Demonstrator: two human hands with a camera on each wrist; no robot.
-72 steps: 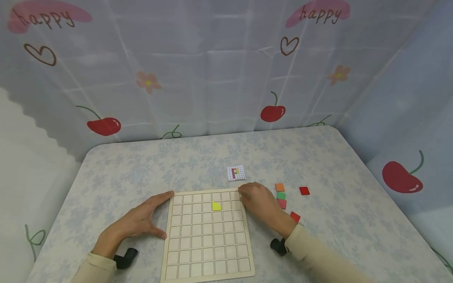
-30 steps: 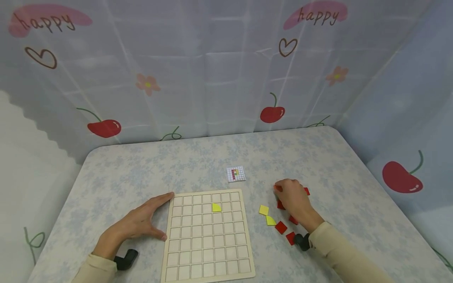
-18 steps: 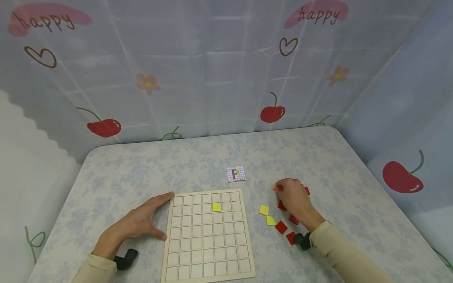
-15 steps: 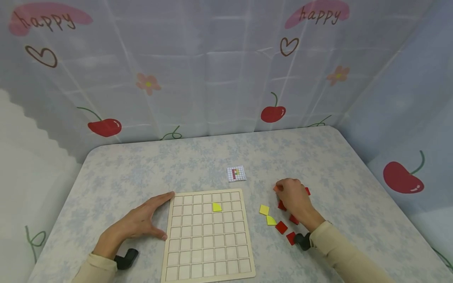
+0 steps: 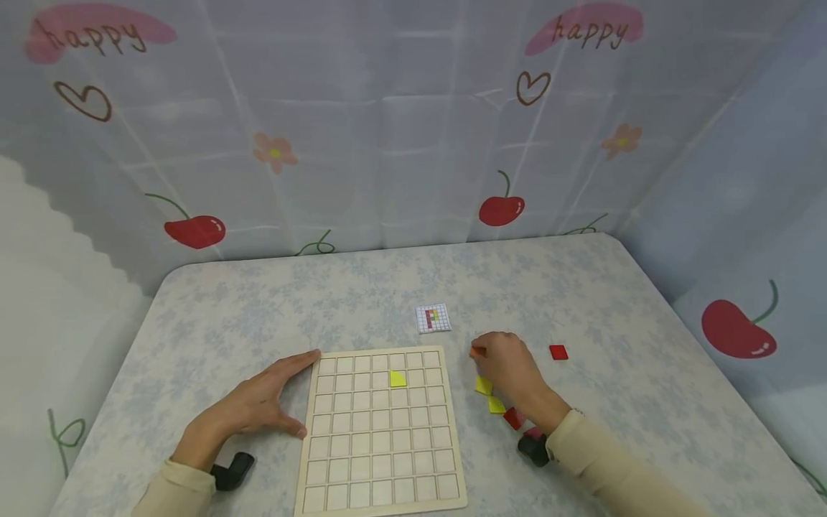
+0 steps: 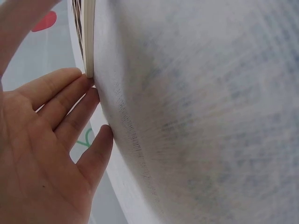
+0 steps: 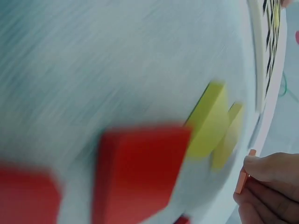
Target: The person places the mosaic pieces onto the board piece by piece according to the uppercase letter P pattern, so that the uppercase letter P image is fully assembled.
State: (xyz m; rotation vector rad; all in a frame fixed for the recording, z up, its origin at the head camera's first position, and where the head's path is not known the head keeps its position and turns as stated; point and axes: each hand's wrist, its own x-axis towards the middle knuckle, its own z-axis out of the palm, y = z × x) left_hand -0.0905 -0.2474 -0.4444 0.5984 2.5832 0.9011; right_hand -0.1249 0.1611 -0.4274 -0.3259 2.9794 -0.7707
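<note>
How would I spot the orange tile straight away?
Find the gridded wooden board. Just past its right edge, the person's right hand pinches the orange tile. Its colour sets it apart from the yellow tiles and red tiles nearby.

"happy" [image 5: 100, 34] twice on the curtain [image 5: 381, 165]

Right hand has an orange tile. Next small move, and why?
Probably carry the orange tile left over the board: the right hand pinches it beside the board, the left hand touches the left edge, and one yellow tile is placed. The pattern card is too small to pick a cell.
</note>
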